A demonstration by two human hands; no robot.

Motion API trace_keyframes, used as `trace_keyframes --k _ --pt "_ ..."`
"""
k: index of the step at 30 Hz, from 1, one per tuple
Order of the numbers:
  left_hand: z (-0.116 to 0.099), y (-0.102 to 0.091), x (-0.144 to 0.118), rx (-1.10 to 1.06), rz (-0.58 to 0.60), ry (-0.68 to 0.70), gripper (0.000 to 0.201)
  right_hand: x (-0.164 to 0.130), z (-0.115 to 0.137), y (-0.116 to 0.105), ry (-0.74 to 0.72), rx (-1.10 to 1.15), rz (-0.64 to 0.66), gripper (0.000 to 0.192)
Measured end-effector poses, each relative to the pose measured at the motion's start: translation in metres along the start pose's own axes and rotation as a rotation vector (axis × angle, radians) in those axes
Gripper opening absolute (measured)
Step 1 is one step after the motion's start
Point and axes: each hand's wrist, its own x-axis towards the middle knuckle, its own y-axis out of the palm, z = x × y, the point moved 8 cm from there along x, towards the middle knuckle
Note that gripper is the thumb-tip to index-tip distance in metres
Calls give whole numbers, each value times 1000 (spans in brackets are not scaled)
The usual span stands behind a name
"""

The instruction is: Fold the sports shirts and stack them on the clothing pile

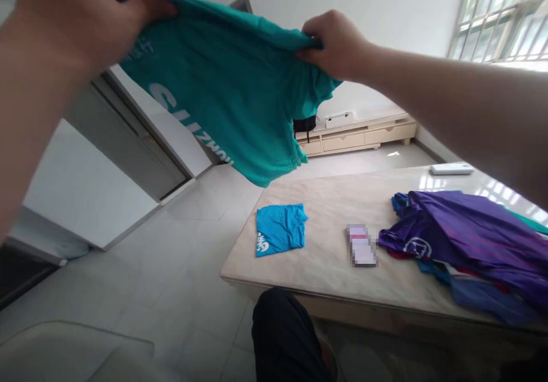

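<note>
A teal T-shirt [240,85] with white lettering hangs in the air, stretched between my two hands above the left end of the table. My left hand [98,16], at the upper left, is closed on one part of its top edge. At the other end of that edge, my right hand [334,45] pinches the cloth between thumb and fingers. Below the shirt, a folded blue T-shirt [280,229] with a white print lies flat on the table, touched by neither hand.
The marble-topped table [325,199] also bears a phone [363,246], a heap of clothes with a purple shirt [462,228] on top, and a white oblong object [451,168]. My knee [286,330] is at its front edge. A low cabinet [346,139] stands by the far wall.
</note>
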Motion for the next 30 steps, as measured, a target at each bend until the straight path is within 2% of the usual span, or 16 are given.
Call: trace_keyframes --k 1,3,6,9,12,13,15,17,18,20,22,23,24,26,27,30 --pt "-8 5 -13 39 8 31 65 -7 1 7 -8 -9 20 44" --pt "-28 32 -51 69 63 95 52 -33 2 31 -20 -34 95 38" --pt "-74 90 -136 -22 167 145 30 -99 6 79 -27 -54 230 33" --pt "-144 146 -251 -183 283 185 19 -202 20 134 -80 -20 392 26" --pt "-226 187 -372 -256 428 236 22 -333 45 188 -192 84 596 31" --pt "-252 196 -408 -287 508 246 22 -377 52 201 -208 110 641 30" --pt "-293 198 -465 -354 630 245 19 -457 64 216 -201 199 702 32" --pt "-319 186 -495 -418 705 251 18 -519 73 216 -139 297 743 36" --pt "-326 177 -500 -450 730 256 18 -541 76 213 -101 340 765 39" --pt "-325 165 -495 -512 770 255 17 -568 78 203 -23 403 813 46" --pt "-309 170 -476 -547 811 223 15 -574 76 197 40 436 862 48" --pt "-296 180 -464 -544 835 198 14 -569 73 197 74 440 875 47" --pt "-281 197 -451 -525 864 167 14 -559 68 200 115 433 877 44" --pt "-245 243 -419 -445 920 85 15 -527 52 214 208 393 856 36" --pt "-223 270 -401 -390 941 26 16 -506 42 225 254 365 836 33" --pt "-170 344 -345 -299 909 -91 18 -435 13 269 346 302 773 24"
